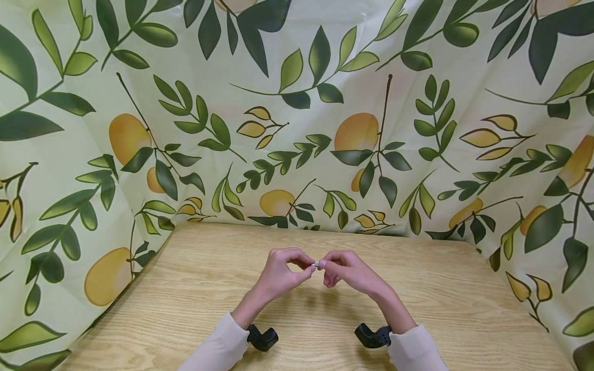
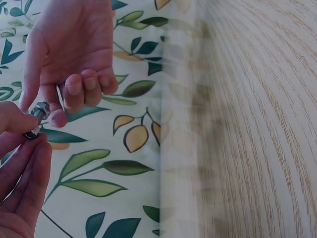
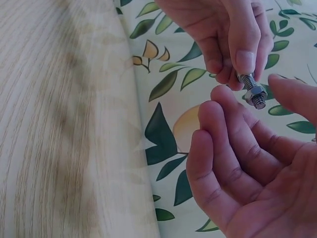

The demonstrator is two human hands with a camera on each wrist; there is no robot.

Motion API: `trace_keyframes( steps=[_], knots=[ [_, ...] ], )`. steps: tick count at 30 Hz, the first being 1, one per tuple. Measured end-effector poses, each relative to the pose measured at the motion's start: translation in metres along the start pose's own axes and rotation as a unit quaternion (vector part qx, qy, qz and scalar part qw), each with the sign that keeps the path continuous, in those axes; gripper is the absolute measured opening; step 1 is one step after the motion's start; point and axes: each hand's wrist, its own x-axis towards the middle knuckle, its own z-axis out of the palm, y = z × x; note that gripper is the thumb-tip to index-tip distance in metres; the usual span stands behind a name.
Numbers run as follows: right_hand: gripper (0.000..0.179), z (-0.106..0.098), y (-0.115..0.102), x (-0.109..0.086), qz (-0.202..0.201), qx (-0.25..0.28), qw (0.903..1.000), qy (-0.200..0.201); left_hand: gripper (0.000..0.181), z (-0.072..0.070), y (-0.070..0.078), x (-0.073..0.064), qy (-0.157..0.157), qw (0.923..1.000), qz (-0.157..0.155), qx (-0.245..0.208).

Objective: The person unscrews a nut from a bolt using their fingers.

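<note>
My left hand (image 1: 282,273) pinches a small silver bolt (image 3: 246,78) between thumb and fingertips, over the table. A hex nut (image 3: 255,93) sits on the threads close to the bolt's free end, with a short threaded tip beyond it. That end points toward my right hand (image 1: 349,270). In the right wrist view, the right thumb (image 3: 292,96) and the fingers stand apart on either side of the nut, the fingers loosely bent. The left fingers hide the other end of the bolt.
Beneath both hands lies a light wood-grain table (image 1: 199,288). A cloth (image 1: 297,123) printed with leaves and orange fruit hangs along the back and sides. A black wrist camera mount (image 1: 263,338) is on the left wrist, another mount (image 1: 373,336) on the right.
</note>
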Motion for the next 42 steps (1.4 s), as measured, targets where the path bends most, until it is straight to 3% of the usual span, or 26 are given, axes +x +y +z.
trace_keyframes(
  steps=[8, 20, 26, 42],
  knots=[
    [0.027, -0.0003, -0.0003, 0.0004, -0.018, 0.002, 0.9998, 0.007, 0.008, -0.0005, 0.0011, 0.0005, 0.001, 1.0000, -0.001, 0.000],
    [0.031, -0.0007, 0.0020, 0.0004, -0.006, -0.008, 0.9999, -0.011, 0.007, 0.0001, 0.0004, -0.0005, 0.004, 1.0000, -0.001, -0.003],
    [0.024, -0.0005, 0.0024, 0.0009, -0.010, -0.009, 0.9999, -0.006, 0.009, 0.0007, -0.0005, 0.0004, 0.005, 1.0000, 0.002, -0.003],
    [0.026, -0.0016, 0.0021, 0.0003, -0.012, -0.003, 0.9999, -0.001, 0.010, 0.0017, -0.0031, 0.0005, 0.007, 0.9999, 0.006, -0.008]
  ],
)
